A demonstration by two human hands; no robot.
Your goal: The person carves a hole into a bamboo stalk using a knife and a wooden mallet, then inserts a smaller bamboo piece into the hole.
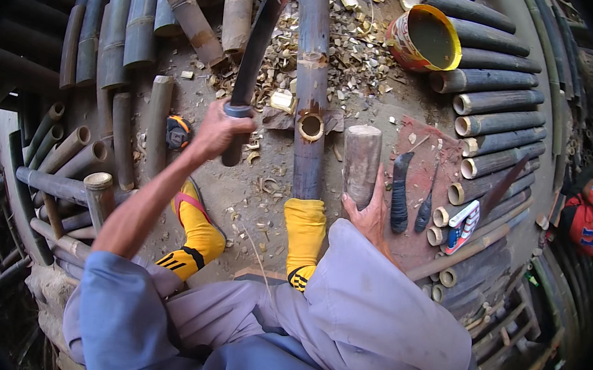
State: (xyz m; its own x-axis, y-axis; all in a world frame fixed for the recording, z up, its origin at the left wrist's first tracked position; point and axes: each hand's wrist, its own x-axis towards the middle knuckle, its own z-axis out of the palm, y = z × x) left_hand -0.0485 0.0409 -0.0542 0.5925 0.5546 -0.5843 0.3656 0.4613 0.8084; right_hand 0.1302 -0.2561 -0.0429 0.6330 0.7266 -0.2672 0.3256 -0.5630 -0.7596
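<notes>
My left hand is closed around the dark handle of a machete, its long curved blade pointing up and away from me. In my right hand is a thick round wooden mallet, gripped low with the thumb and fingers on either side; its lower end is hidden. Between both hands lies a dark bamboo pole with a round hole cut in its upper side. A second, shallower cut shows farther up the pole. My foot in a yellow sock rests over the pole's near end.
Right of the mallet lie a black-wrapped tool, a thin pointed tool and a saw. A yellow-rimmed bucket of dark liquid stands beyond. Bamboo lengths line both sides. A tape measure sits left; wood chips cover the ground.
</notes>
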